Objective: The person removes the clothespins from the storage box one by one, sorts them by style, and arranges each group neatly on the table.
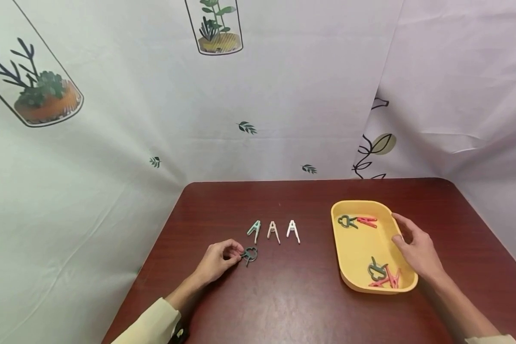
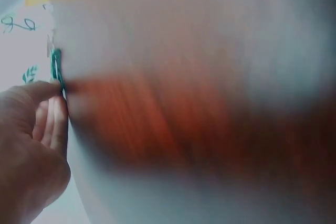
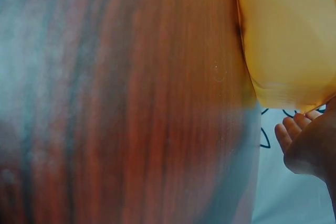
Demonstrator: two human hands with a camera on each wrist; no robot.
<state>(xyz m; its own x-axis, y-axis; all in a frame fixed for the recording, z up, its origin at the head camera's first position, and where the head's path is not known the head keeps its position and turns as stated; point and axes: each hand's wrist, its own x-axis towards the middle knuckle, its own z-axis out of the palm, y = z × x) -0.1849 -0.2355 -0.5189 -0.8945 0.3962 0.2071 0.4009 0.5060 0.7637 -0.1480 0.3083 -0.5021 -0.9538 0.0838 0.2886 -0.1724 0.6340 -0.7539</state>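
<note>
My left hand (image 1: 215,262) pinches a dark green clip (image 1: 248,255) with a rounded, cloud-like outline, low over or on the table. In the left wrist view thumb and fingertips meet at one end of a green clip (image 2: 56,62). At the right, my right hand (image 1: 420,251) holds the side rim of a yellow tray (image 1: 363,246), thumb over the edge and the other fingers mostly hidden outside. Inside lie a dark green clip (image 1: 347,221) beside a red clip (image 1: 367,221), and nearer me another dark green clip (image 1: 376,270) overlapping red clips (image 1: 394,278).
Just beyond the left hand, a mint clip (image 1: 254,230), a pale pink clip (image 1: 273,231) and a white clip (image 1: 293,231) lie in a row. The dark red-brown table (image 1: 284,301) meets a hanging printed cloth (image 1: 284,95) at its back edge.
</note>
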